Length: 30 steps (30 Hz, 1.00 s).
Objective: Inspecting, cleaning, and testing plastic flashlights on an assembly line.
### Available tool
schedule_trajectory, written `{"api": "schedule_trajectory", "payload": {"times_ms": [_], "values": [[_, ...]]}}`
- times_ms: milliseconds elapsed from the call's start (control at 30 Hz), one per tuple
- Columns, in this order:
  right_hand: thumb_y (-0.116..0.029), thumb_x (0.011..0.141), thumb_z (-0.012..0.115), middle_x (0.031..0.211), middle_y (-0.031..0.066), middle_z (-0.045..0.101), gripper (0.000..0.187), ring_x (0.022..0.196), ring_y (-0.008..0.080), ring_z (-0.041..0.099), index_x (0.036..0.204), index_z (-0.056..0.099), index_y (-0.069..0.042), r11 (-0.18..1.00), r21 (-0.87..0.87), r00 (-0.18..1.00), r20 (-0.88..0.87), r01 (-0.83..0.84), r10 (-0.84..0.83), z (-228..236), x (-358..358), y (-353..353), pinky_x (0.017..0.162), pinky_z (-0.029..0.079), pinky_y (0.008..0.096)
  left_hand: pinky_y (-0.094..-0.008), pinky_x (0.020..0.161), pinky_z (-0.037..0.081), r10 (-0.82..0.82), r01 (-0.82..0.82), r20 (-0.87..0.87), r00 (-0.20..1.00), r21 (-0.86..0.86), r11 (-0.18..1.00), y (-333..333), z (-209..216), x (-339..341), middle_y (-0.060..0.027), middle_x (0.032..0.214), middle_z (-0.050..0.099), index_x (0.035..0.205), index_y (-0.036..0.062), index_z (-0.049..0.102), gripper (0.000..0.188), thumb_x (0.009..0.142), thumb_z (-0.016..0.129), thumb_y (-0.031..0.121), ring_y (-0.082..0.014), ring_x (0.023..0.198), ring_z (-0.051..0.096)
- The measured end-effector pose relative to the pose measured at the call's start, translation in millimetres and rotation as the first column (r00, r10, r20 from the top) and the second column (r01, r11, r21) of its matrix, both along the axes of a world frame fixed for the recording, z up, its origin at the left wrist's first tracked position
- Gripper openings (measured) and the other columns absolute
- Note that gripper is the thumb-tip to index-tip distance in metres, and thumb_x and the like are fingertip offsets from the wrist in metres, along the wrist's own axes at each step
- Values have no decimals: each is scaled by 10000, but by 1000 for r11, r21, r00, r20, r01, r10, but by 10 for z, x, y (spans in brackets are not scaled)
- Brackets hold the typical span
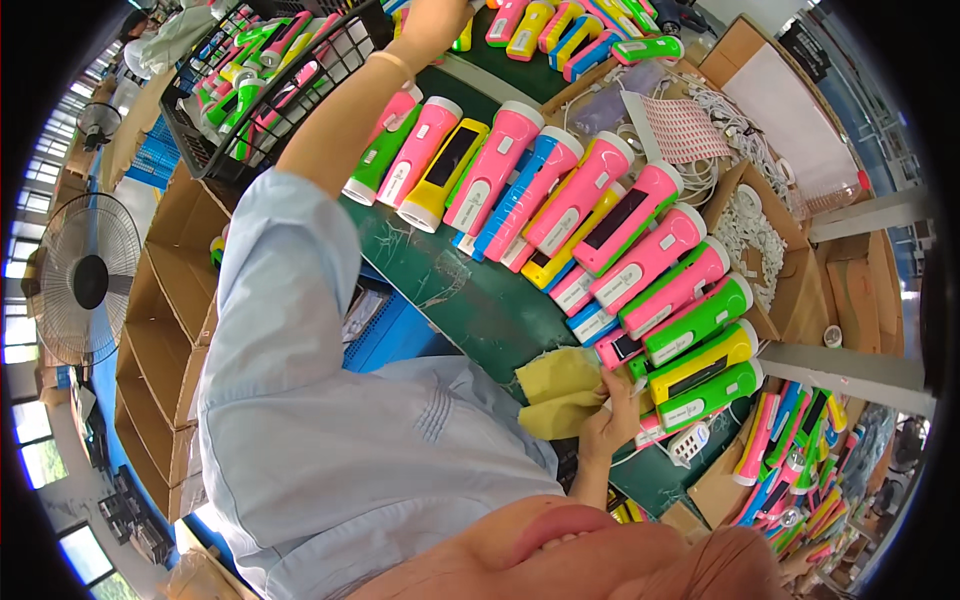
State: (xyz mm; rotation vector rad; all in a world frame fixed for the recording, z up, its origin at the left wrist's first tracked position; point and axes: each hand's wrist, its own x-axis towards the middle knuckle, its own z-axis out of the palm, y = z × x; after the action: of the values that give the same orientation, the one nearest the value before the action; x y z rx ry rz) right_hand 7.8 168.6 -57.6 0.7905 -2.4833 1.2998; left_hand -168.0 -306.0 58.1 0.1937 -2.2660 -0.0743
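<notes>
My left hand [432, 28] reaches over the table to the top edge of the picture, beside a black wire basket of flashlights. Its fingers are cut off there, so I cannot tell what they hold. Low at the table's near side, my right hand [612, 425] is closed on a yellow-green cloth [552, 402]. Its fingertips come close to the near end of a row of flashlights. Pink, green, yellow and blue bodies make up that row, such as a pink flashlight [497, 165] and a green flashlight [700, 318]. They lie stacked side by side on the green tabletop [425, 285].
More flashlights fill the black basket [205, 160] and a carton at lower right. Behind the row stand boxes of white cables [745, 140] and small white parts [750, 230]. A white power strip [688, 443] lies nearby. Cardboard dividers [165, 330] and a fan [90, 282] are on the left.
</notes>
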Motion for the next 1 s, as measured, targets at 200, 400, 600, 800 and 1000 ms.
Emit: {"api": "schedule_trajectory", "payload": {"times_ms": [200,400,600,800,1000], "values": [[-211,896,536,1040,132,567,399,923,195,567,1203,459,32,926,-378,972,208,-22,108,381,-200,-46,722,471,288,-338,799,500,-584,546,-138,800,571,613,992,284,1197,-166,952,617,1110,-4,567,389,791,657,200,-224,910,618],[-262,768,650,1006,115,556,403,892,172,536,1050,548,8,914,-371,924,383,163,-9,932,-415,62,804,420,279,-328,831,471,-892,155,-274,360,960,-233,2440,-391,2038,-105,1024,572,1210,-22,434,561,830,638,336,-151,937,567],[-187,695,634,745,63,580,273,682,139,561,912,564,-37,978,-172,923,344,-120,174,1174,-167,341,606,449,268,-405,964,366,-868,-143,-494,57,856,-497,2625,-661,2082,-151,1248,447,1268,-38,392,790,812,500,598,-241,1170,442],[-156,810,615,853,103,554,291,726,177,567,1045,538,-3,992,-110,995,79,64,-55,849,-74,-105,598,429,255,-270,585,516,-870,-343,-382,311,808,-478,2988,-644,2042,-96,859,564,1099,-12,433,408,807,622,200,-169,678,615],[-125,835,543,714,89,590,211,633,157,543,978,624,7,953,-7,748,618,-303,243,275,-92,189,591,430,286,-278,597,506,-692,-370,-504,517,597,-712,3008,-489,1772,-113,820,584,1069,11,477,363,877,552,310,-176,649,596]]}}
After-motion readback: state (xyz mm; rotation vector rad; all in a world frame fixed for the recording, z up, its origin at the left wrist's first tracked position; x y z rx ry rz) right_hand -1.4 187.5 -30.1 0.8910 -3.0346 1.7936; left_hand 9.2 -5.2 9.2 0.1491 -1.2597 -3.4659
